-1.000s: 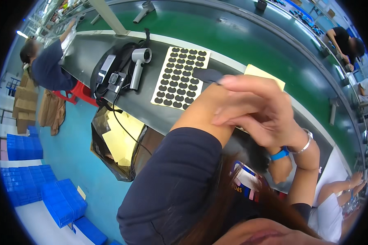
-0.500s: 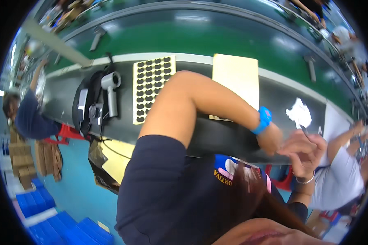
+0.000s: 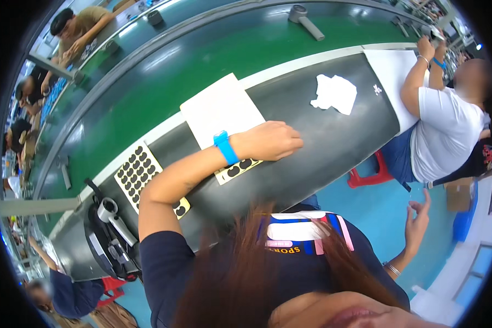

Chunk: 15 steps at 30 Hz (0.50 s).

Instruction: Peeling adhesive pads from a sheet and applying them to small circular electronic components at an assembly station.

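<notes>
Cream-coloured paper (image 3: pixel 224 106) lies at a slant on the dark workbench (image 3: pixel 306 147), near the middle of the frame, and the person's left forearm, banded in blue, crosses its lower part. From where I'm standing, the left hand (image 3: pixel 273 140) is at the centre, knuckles up, fingers curled inward; I can't tell whether they hold anything. Just below that wrist a strip with black pieces (image 3: pixel 240 168) peeks out. Left of centre, a sheet of black rounded pieces (image 3: pixel 138 176) sits partly behind the forearm. Over at the lower right, the right hand (image 3: pixel 417 224) is raised well away from the bench, fingers loosely spread, one pointing up. A crumpled white piece (image 3: pixel 338 94) rests at the upper right, and a grey handheld device (image 3: pixel 120 225) lies at the lower left.
</notes>
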Each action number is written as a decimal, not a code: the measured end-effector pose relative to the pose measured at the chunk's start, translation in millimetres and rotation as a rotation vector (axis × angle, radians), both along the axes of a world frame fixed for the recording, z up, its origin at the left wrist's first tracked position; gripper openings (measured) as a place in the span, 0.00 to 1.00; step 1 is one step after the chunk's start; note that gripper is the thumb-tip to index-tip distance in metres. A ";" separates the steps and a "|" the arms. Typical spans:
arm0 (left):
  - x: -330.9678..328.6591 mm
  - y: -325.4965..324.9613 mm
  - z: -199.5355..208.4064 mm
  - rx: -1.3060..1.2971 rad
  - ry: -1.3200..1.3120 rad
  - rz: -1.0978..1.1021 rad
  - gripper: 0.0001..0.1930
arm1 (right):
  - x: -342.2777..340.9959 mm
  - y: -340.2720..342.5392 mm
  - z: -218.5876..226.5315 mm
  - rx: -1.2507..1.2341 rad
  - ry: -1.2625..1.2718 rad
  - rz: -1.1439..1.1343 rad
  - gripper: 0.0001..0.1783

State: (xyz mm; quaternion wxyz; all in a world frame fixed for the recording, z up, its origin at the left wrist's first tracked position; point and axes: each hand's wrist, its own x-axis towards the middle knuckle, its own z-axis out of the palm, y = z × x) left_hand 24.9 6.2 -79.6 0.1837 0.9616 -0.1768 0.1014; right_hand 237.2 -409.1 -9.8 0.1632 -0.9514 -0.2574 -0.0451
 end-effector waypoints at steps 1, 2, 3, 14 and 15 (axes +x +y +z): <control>-4.4 1.0 1.0 -0.022 -0.005 0.041 0.05 | -1.9 2.2 -3.6 0.009 -0.001 -0.008 0.39; -9.0 1.9 1.5 -0.027 -0.020 0.040 0.07 | -2.8 9.9 -8.0 0.014 0.140 0.085 0.40; -9.2 0.2 5.7 -0.019 -0.024 0.030 0.07 | -2.9 18.4 -9.1 0.018 0.277 0.172 0.41; -46.5 -42.8 56.9 -0.144 -0.151 0.287 0.09 | 111.9 405.6 -55.0 0.375 0.207 0.865 0.39; -49.5 -48.6 61.8 -0.139 -0.151 0.295 0.09 | 120.4 435.4 -68.0 0.384 0.137 0.831 0.40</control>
